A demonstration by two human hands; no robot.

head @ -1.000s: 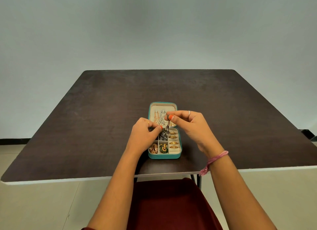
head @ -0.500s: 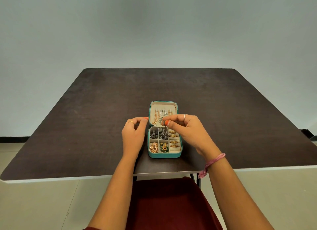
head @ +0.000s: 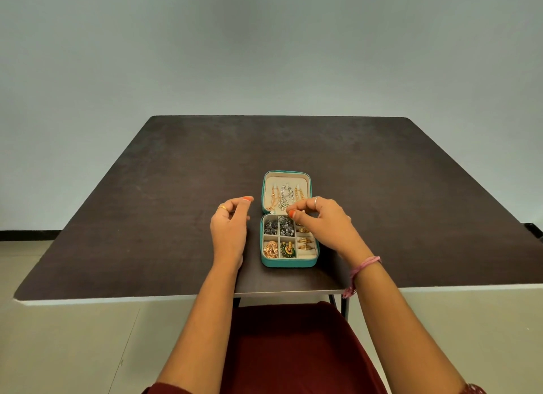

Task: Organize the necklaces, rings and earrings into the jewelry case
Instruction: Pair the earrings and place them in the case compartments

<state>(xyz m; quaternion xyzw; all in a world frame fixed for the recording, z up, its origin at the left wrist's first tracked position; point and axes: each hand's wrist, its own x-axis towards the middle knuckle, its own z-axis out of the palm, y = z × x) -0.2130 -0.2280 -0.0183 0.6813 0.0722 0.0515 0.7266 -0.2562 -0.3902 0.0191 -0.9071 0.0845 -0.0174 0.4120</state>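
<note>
At the table's near edge, a necklace is being settled into the case lid.
Left hand (head: 230, 226) hovers loosely curled, holding nothing; teal jewelry case (head: 289, 263) lies open; right hand (head: 320, 220) pinches the silver necklace (head: 285, 196). Next, probably tuck its lower end in, gently.

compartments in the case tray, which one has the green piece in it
The front middle compartment of the jewelry case: it holds a green and gold piece. The rest show dark beads, rose-gold pieces or gold rings.
</note>
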